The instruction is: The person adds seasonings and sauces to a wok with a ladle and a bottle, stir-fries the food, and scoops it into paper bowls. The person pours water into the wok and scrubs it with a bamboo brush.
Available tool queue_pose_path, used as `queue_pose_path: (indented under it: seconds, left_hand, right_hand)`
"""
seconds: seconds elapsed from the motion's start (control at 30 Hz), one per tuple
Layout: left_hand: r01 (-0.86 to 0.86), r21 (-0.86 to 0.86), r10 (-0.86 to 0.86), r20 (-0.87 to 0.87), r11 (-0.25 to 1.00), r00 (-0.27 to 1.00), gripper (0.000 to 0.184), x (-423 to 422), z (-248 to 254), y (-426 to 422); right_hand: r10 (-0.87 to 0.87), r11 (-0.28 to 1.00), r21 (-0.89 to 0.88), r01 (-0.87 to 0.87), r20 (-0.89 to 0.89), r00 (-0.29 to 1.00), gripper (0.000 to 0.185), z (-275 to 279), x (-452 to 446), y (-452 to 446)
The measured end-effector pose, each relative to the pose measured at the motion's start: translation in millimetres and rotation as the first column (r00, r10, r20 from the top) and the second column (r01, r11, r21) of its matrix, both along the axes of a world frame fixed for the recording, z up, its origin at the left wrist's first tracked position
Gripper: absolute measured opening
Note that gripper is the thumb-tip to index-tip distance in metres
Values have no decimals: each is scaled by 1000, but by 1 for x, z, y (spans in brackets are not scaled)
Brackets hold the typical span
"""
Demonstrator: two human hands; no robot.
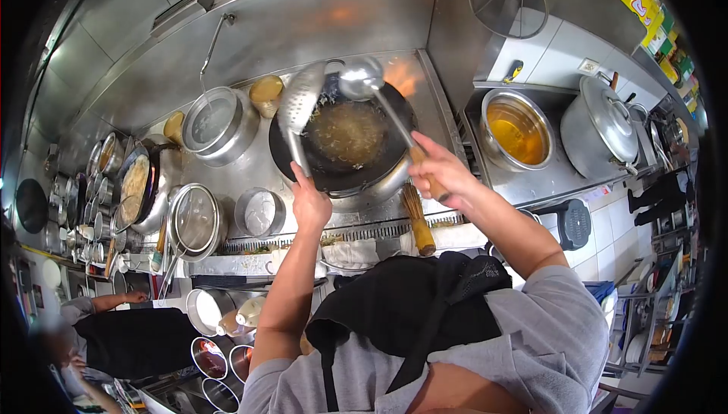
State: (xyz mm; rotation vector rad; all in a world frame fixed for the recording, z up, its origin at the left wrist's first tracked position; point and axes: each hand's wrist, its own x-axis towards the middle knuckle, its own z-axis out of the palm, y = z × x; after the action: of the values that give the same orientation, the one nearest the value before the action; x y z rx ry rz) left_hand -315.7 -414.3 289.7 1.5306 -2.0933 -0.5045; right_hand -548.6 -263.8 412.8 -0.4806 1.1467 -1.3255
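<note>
A black wok sits on the burner in front of me, holding bubbling brownish liquid with pale shreds in it. My left hand is closed around the handle of a perforated skimmer, its head raised over the wok's left side with pale bits on it. In my right hand is the wooden handle of a ladle. The ladle's shiny bowl hangs above the wok's far rim, slightly blurred. Flames flare behind the wok at the right.
To the right stand a pot of amber liquid and a lidded pot. A bamboo brush lies near the front edge. Left are a large pot, a small metal bowl and a strainer. Another person stands lower left.
</note>
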Motion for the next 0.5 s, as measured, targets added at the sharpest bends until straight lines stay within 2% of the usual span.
queue_pose_path:
  seconds: [0.03,0.07,0.13,0.17,0.2,0.23,0.3,0.33,0.37,0.4,0.43,0.47,0.5]
  left_hand:
    - [73,77,-74,8,994,997,91,4,6,4]
    - [75,86,-77,11,993,997,91,6,7,7]
    - [51,239,12,-255,970,967,89,11,7,8]
    - [32,293,71,-333,955,940,87,17,6,12]
    - [62,144,14,-473,988,881,86,30,-21,10]
    - [36,80,8,-489,996,872,86,46,-32,11]
    - [27,156,74,-604,987,794,88,86,-28,21]
    - [66,286,156,-686,956,711,89,106,-8,31]
    - [94,314,187,-754,945,630,88,123,4,37]
    - [127,339,222,-811,932,541,88,139,8,42]
    - [170,390,269,-835,905,481,87,159,4,42]
    - [218,433,317,-851,875,419,86,173,1,43]
    - [162,448,352,-840,879,413,76,176,3,48]
  right_hand:
    - [45,997,-66,-36,135,990,88,-6,-9,-5]
    - [41,998,-57,-33,139,989,88,-15,-16,-12]
    - [92,996,12,-91,-77,993,89,-40,-27,-25]
    - [183,983,51,-176,-322,929,88,-60,-38,-25]
    - [186,983,50,-179,-326,927,88,-81,-44,-19]
    - [208,968,67,-243,-759,617,88,-105,-44,-6]
    - [366,919,249,-305,-824,432,87,-78,-22,16]
    - [511,858,365,-361,-544,665,86,-36,-7,27]
    - [418,904,232,-358,-313,853,85,-49,-11,27]
    - [422,902,235,-361,-316,850,85,-54,-21,19]
    - [359,920,154,-360,35,933,85,-54,-33,6]
    - [274,941,80,-328,386,881,85,-58,-45,-7]
    - [253,948,23,-317,548,798,86,-78,-51,-24]
